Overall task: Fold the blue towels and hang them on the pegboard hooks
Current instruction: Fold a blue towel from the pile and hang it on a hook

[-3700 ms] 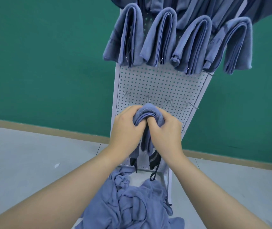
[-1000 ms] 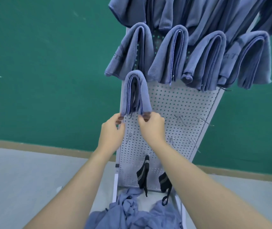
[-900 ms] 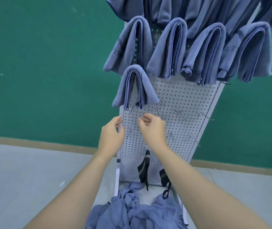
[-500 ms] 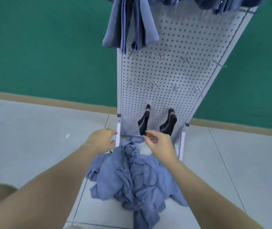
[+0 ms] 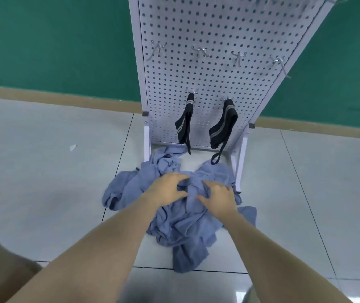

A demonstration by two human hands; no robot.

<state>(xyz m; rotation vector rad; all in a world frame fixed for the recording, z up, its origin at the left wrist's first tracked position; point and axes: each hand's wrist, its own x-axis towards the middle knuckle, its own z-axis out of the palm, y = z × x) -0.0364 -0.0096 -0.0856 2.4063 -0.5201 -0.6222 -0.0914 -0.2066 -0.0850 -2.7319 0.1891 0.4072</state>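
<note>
A: Position of the blue towels (image 5: pixel 181 224)?

B: Crumpled in one heap on the floor tiles (image 5: pixel 43 171), directly in front of the pegboard (image 5: pixel 218 29) base, one edge reaching under its bottom rail.

A: Hands?

B: Both on top of the heap, close together but not touching. Left hand (image 5: pixel 169 189): fingers spread, curling into the cloth. Right hand (image 5: pixel 217 199): fingers bent into a fold. Whether either has a firm grasp, cannot tell.

A: Board?

B: Four bare hooks (image 5: pixel 199 52) in a row across the pegboard. Below them, two black straps (image 5: pixel 223 125) hang just above the heap.
</note>
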